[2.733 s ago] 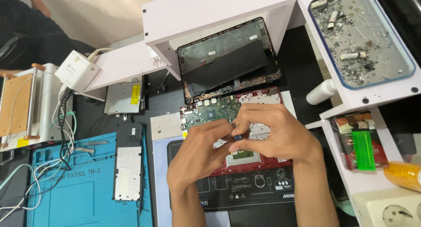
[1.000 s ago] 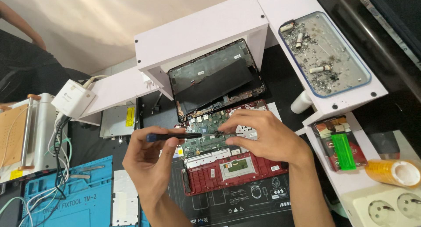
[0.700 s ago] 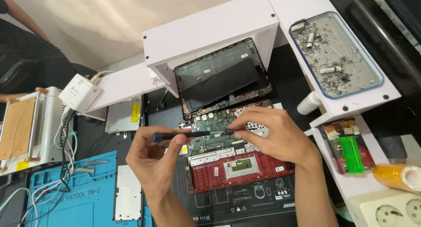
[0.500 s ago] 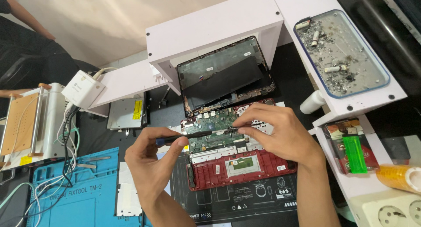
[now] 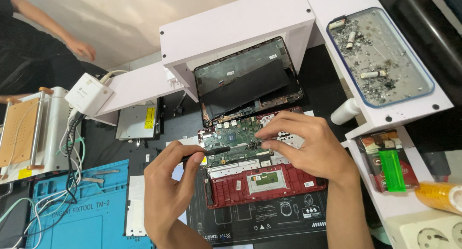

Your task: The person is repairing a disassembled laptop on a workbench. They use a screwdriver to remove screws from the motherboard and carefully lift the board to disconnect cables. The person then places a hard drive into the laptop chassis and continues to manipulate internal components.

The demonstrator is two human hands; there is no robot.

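On the black printed work mat (image 5: 269, 220): opened red plastic laptop base (image 5: 262, 181), green circuit board (image 5: 231, 143) bared at its upper half. Left hand (image 5: 168, 191) closed around thin black screwdriver (image 5: 207, 153), tip laid on board. Right hand (image 5: 308, 145) curled over board's right edge, fingertips pinched together there; what they pinched, unclear. Right shelf: red carton (image 5: 382, 162) beneath flat green lighter (image 5: 392, 169).

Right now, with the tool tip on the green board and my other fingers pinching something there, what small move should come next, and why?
Probably keep the right hand steady and ease the dark tool in the left hand toward the pinched spot. Its tip already lies over the green board of the red laptop base, beside the right fingertips.
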